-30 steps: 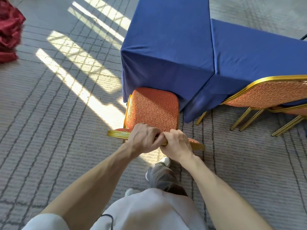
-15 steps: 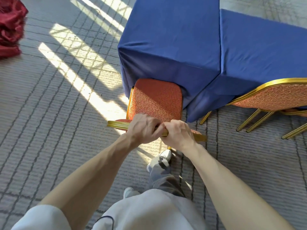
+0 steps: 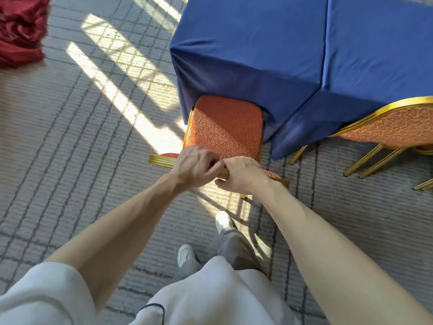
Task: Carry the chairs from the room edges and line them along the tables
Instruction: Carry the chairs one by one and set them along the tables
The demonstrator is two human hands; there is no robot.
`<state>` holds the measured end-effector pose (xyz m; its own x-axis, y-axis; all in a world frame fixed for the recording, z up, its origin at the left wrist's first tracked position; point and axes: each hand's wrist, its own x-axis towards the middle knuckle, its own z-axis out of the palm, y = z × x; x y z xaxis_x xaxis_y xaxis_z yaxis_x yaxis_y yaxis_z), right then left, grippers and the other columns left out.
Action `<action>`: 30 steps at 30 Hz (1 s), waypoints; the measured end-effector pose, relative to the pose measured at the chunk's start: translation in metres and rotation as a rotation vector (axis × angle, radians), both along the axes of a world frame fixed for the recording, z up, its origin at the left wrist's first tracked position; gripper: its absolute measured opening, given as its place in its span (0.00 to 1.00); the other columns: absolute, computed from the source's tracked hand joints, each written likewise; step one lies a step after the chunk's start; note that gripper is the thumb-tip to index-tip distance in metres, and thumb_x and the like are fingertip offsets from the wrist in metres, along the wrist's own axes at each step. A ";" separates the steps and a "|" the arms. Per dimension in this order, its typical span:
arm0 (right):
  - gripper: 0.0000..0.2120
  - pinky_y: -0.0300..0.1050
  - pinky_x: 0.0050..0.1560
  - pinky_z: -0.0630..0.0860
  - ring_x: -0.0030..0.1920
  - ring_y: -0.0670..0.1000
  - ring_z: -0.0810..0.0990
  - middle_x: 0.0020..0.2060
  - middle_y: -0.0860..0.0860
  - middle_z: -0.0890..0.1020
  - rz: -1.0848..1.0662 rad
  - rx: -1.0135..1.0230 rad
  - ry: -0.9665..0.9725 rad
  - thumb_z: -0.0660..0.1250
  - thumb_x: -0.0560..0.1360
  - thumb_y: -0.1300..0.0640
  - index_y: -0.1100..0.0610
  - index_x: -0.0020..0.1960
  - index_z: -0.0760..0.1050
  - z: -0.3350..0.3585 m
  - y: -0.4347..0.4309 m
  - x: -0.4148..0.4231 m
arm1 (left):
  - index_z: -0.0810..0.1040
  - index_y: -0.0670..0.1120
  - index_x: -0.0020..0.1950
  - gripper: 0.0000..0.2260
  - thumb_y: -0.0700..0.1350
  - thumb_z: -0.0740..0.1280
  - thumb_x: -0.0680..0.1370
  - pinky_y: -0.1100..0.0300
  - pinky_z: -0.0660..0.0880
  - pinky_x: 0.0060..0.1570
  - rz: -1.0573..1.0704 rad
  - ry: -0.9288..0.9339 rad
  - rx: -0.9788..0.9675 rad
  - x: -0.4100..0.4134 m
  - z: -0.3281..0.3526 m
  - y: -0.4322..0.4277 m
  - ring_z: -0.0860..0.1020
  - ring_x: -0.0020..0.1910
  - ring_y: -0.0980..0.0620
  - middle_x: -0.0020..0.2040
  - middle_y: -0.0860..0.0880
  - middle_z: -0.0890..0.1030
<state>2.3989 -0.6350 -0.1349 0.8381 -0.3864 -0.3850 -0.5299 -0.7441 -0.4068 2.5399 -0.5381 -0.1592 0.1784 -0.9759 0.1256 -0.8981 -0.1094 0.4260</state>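
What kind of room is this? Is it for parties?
Most likely a banquet or function hall: tables draped to the floor in blue cloth, gold-framed padded chairs and a lined carpet.

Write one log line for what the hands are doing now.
left hand grips chair back | right hand grips chair back | seat front at blue tablecloth

Front of the chair [image 3: 225, 127] seat disappears under the blue tablecloth [image 3: 257, 55], and its legs are mostly out of sight. The left hand [image 3: 194, 167] and right hand [image 3: 243, 174] cover the middle of its gold back rail [image 3: 161, 159]. The second chair [image 3: 393, 123] gets chopped by the right edge, and the red cloth [image 3: 18, 31] by the left.
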 end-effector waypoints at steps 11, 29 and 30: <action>0.18 0.44 0.37 0.75 0.39 0.51 0.81 0.38 0.49 0.83 0.374 0.290 0.251 0.70 0.69 0.39 0.53 0.45 0.78 0.052 -0.036 0.116 | 0.77 0.53 0.42 0.07 0.53 0.62 0.75 0.61 0.72 0.38 0.639 0.463 -0.018 0.015 0.039 0.030 0.78 0.38 0.57 0.38 0.56 0.80; 0.17 0.46 0.50 0.81 0.46 0.46 0.84 0.52 0.49 0.82 0.921 0.746 -0.155 0.70 0.76 0.49 0.54 0.61 0.75 0.181 0.384 0.211 | 0.80 0.52 0.49 0.15 0.61 0.64 0.73 0.45 0.78 0.55 1.850 0.472 -0.437 -0.024 0.209 0.449 0.81 0.50 0.50 0.47 0.51 0.83; 0.17 0.47 0.51 0.81 0.46 0.46 0.84 0.52 0.50 0.83 0.953 0.748 -0.154 0.71 0.76 0.49 0.54 0.61 0.75 0.186 0.412 0.204 | 0.80 0.51 0.49 0.15 0.61 0.64 0.74 0.45 0.78 0.55 1.889 0.454 -0.465 -0.040 0.217 0.473 0.81 0.49 0.51 0.47 0.51 0.83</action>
